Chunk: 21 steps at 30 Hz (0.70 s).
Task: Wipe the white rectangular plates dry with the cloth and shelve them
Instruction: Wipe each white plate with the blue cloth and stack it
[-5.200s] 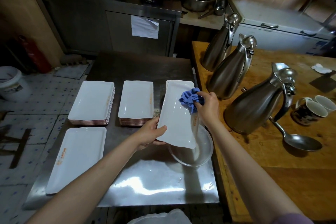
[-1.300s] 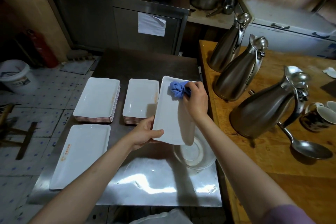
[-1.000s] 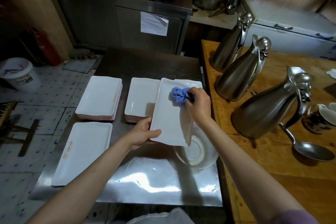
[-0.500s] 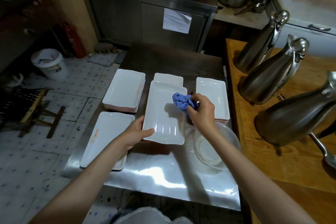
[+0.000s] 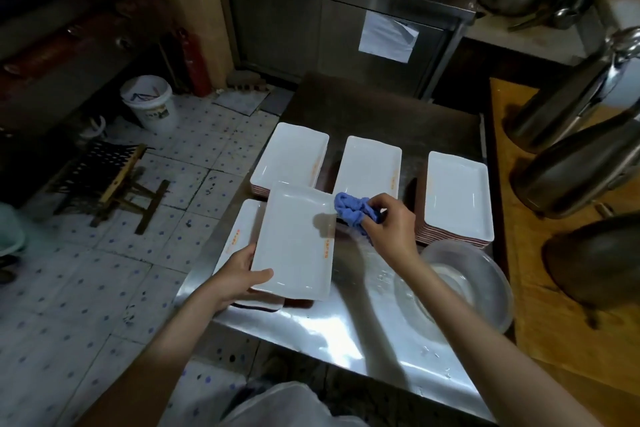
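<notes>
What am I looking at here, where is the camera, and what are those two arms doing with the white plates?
There is no machine: a person wears a camera on the head, looking down at their own arms. The left hand grips the near corner of a white rectangular plate, held above a plate on the steel table. The right hand holds a bunched blue cloth at the plate's far right corner. Three plate stacks sit behind, a clear bowl to the right, and steel jugs on the wooden table.
</notes>
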Each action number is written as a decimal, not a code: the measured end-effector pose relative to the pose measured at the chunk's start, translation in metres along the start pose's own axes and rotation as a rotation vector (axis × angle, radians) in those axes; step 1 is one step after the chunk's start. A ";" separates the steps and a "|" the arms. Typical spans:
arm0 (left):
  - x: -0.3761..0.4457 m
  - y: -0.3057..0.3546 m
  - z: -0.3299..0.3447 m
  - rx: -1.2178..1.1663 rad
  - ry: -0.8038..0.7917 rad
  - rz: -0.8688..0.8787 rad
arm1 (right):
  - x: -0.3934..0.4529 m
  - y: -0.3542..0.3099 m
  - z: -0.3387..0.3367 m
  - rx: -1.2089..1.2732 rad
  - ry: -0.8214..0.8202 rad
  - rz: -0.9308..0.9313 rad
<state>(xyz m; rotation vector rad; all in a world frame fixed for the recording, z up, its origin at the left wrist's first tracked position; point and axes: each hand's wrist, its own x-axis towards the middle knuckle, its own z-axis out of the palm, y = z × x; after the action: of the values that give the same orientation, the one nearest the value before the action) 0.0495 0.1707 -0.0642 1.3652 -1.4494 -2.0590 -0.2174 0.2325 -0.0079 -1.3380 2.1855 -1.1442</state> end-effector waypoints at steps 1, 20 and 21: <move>-0.002 -0.002 -0.004 -0.004 0.006 0.000 | 0.000 -0.001 0.003 0.000 -0.005 0.001; -0.017 -0.021 -0.046 0.033 0.102 -0.128 | 0.004 -0.019 0.044 -0.083 -0.116 0.049; -0.017 -0.021 -0.046 0.047 0.116 -0.124 | 0.005 -0.020 0.045 -0.077 -0.114 0.052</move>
<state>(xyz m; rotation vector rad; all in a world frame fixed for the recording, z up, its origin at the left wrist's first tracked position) 0.1014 0.1651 -0.0756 1.6023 -1.4061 -1.9926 -0.1796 0.2029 -0.0191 -1.3349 2.1890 -0.9496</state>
